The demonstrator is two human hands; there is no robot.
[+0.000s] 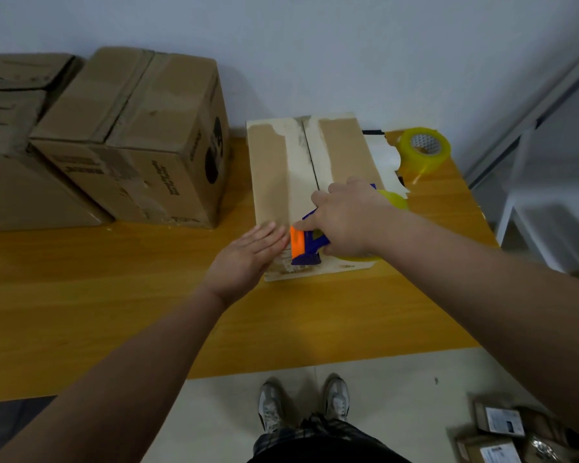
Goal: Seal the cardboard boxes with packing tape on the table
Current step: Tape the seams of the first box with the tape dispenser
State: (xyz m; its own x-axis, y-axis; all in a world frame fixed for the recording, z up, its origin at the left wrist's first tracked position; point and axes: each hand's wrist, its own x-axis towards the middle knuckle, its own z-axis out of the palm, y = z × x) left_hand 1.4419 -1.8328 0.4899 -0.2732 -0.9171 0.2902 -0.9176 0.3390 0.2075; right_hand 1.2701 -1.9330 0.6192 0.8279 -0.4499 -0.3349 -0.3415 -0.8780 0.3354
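A flat cardboard box lies on the wooden table, its centre seam running away from me. My right hand grips a blue and orange tape dispenser loaded with a yellowish roll, set at the near end of the seam. My left hand rests flat, fingers straight, on the box's near left corner beside the dispenser.
A spare roll of yellowish tape sits at the table's far right corner. A large cardboard box and another stand at the left against the wall. Small parcels lie on the floor at the lower right.
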